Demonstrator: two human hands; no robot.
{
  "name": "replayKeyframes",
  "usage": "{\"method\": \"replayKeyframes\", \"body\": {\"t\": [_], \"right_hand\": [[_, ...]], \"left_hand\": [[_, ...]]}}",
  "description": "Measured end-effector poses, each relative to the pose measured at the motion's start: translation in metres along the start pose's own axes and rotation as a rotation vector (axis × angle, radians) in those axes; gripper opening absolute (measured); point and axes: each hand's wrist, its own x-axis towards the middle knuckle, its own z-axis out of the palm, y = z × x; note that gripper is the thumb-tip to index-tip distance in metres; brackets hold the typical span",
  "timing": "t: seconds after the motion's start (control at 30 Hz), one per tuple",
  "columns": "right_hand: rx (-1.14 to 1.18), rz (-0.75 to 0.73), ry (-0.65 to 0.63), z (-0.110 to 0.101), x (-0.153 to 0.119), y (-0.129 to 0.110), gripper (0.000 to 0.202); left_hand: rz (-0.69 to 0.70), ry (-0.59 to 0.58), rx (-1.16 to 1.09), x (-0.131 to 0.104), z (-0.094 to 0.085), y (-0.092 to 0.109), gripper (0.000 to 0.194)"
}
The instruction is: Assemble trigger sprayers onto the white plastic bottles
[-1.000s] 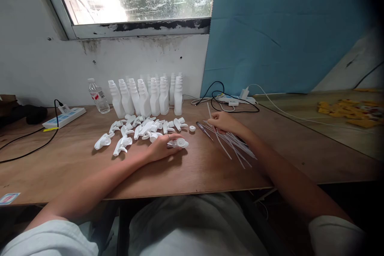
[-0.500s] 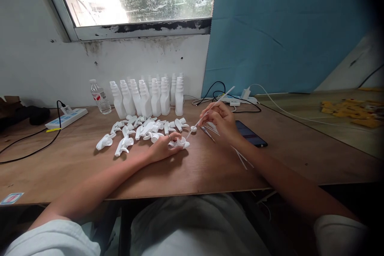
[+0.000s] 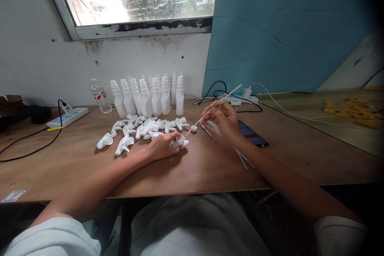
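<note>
My left hand (image 3: pixel 164 146) rests low over the table, its fingers closed on a white trigger spray head (image 3: pixel 181 141) whose round collar faces up. To its right my right hand (image 3: pixel 223 120) pinches a thin white plastic tube (image 3: pixel 230 93), slanting down to the left. The tube's lower end is at the spray head's collar; whether it has entered I cannot tell. Near the tube lies a small white round piece (image 3: pixel 194 128). Beyond my left hand several loose trigger spray heads (image 3: pixel 150 127) lie in a pile.
White bottles (image 3: pixel 146 102) stand in rows by the wall, beside a clear water bottle (image 3: pixel 102 98). Power strips (image 3: pixel 68 117) sit on the table with cables. By my right hand are a phone (image 3: pixel 253 134), loose tubes (image 3: pixel 242 159) and a thin metal tool (image 3: pixel 208 133).
The tube in my right hand has tilted lower, its upper end shifting right and its lower end moving left toward the spray head. My left hand keeps its hold.
</note>
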Motion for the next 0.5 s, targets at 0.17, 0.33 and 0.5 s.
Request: {"method": "replayKeyframes", "body": {"t": [0.17, 0.33, 0.5], "right_hand": [[0.013, 0.034, -0.034, 0.0048, -0.0026, -0.0014, 0.015], [0.038, 0.05, -0.061, 0.0074, -0.0054, -0.0008, 0.016], [0.051, 0.057, -0.073, 0.0099, -0.0062, -0.0034, 0.014]], "left_hand": [[0.008, -0.015, 0.003, -0.001, 0.0015, -0.0029, 0.031], [-0.024, -0.005, -0.063, -0.0035, 0.0062, -0.0038, 0.054], [-0.017, 0.016, -0.068, -0.0032, 0.0065, -0.0014, 0.038]]}}
